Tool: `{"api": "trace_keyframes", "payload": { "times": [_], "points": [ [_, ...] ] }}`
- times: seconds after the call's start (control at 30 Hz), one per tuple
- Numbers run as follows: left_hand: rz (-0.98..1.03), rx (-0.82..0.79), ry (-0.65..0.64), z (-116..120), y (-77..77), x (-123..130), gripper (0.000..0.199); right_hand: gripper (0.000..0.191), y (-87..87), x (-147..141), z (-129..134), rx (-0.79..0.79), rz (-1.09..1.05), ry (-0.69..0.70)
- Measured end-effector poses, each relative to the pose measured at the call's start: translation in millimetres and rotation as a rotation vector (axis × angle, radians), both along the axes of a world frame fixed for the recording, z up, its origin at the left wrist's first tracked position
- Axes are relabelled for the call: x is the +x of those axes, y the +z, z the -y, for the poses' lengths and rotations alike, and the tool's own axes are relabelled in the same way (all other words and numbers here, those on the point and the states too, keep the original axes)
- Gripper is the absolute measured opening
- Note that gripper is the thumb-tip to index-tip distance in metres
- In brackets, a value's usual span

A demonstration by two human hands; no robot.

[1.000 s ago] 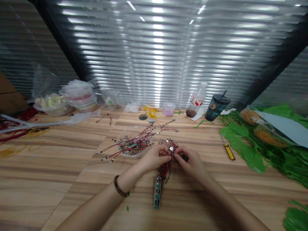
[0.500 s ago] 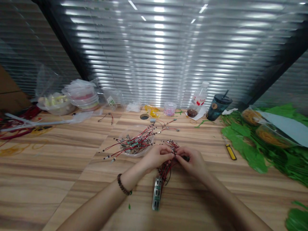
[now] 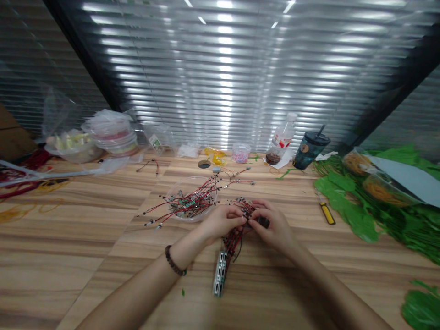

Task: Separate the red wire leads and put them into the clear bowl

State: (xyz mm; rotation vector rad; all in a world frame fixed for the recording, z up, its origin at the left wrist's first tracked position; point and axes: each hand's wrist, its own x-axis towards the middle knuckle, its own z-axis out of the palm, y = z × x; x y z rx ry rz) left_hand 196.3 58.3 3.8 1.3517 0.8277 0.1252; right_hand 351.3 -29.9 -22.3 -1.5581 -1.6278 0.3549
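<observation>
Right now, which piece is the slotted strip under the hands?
On the wood-grain table, the left hand and right hand pinch a bundle of red-and-black wires. Just below them lies a narrow grey slotted strip, at that bundle's lower end: the only long rigid piece among the loose wires.

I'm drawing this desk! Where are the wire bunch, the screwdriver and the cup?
Wire bunch (image 3: 231, 241): head view, red wires below the hands.
Screwdriver (image 3: 327, 214): head view, yellow handle.
Cup (image 3: 307, 158): head view, dark body.

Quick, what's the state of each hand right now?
Left hand: closed, holding the bundle of red and black wires.
Right hand: closed, pinching the same bundle.
</observation>
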Motion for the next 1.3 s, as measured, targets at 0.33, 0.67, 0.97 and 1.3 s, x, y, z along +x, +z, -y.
{"api": "trace_keyframes", "payload": {
  "times": [0.33,0.67,0.97,1.3],
  "points": [
    [0.008,-0.030,0.024,-3.2,-5.7,-0.9,0.019,0.009,0.6,1.3,-0.8,-0.010,-0.031,-0.017],
    [0.023,0.018,0.039,-1.9,-11.5,1.9,0.015,0.013,1.4,1.2,-1.7,-0.028,-0.139,0.009],
    [0.058,0.011,0.028,-4.1,-19.0,-0.3,0.018,0.014,2.1,1.4,-0.7,-0.011,-0.121,0.014],
    [0.041,-0.031,0.052,-3.3,-16.1,-0.3,0.014,0.011,1.5,1.5,0.5,0.008,-0.157,-0.011]
  ]
}}
